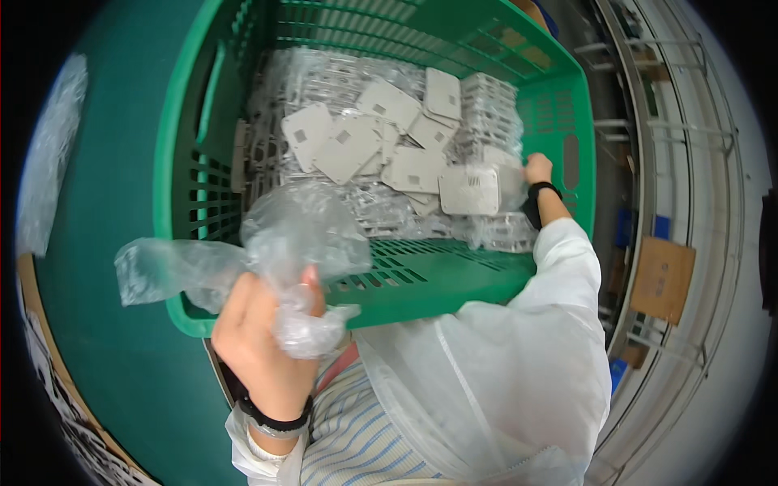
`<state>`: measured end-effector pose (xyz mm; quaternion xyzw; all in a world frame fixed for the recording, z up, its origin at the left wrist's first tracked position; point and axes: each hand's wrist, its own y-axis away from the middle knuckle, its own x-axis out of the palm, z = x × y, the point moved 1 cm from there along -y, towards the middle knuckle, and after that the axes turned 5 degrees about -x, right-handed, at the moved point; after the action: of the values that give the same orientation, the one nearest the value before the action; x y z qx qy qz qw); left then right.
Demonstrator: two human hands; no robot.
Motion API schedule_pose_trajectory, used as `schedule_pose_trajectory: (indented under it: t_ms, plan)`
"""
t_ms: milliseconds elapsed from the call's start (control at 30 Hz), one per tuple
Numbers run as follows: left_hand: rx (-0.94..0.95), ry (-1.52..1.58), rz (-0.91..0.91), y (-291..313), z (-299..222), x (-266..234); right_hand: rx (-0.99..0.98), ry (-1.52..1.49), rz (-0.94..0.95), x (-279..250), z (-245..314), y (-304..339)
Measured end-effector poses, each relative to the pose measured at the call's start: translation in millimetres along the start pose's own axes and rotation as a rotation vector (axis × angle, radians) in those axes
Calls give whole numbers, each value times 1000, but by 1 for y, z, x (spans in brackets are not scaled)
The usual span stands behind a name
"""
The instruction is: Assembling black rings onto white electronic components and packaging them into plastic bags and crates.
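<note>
My left hand [263,336] is closed on crumpled clear plastic wrap [308,231], which billows above the fingers and trails left over the crate's near rim. Inside the green crate [559,105], my right hand [538,170] is curled shut by the right wall. Whatever it may hold is hidden; a blurred pale piece lies just left of it. Close by is a flat white plastic plate [470,191] with rounded corners and a small grille of slots. Several similar loose plates [348,148] lie in an overlapping heap in the crate's middle.
Stacks of parts in clear wrap [493,109] line the crate's bottom and right side. A green surface [105,202] extends to the left, with a strip of clear plastic [53,154] at its far edge. Metal racks and a cardboard box [663,279] stand on the right.
</note>
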<state>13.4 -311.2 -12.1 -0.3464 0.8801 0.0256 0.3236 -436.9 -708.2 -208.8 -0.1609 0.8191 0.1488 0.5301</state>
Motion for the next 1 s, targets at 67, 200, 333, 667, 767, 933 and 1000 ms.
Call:
schedule_pose_trajectory:
  t_ms: [67, 200, 333, 667, 767, 933, 1000]
  plan:
    - [11, -31, -11, -1, 1, 0, 107, -124, 11, 2, -2, 0]
    - [-6, -5, 79, 5, 0, 3, 178, -164, 120, 3, 2, -10]
    - [-60, 14, 48, 7, -2, 4, 164, -181, 337, -39, 25, -32]
    - [-51, 284, -7, 7, -27, 31, -477, -1221, 562, -326, 194, 43]
    - [-6, 329, 80, 8, -27, 43, -981, -1189, 359, -374, 235, 88]
    - [220, 60, 111, 11, -17, 35, -345, -1327, 450, -328, 163, 73]
    - [182, 70, 100, 8, -8, 18, -189, -431, 498, -250, 79, 56]
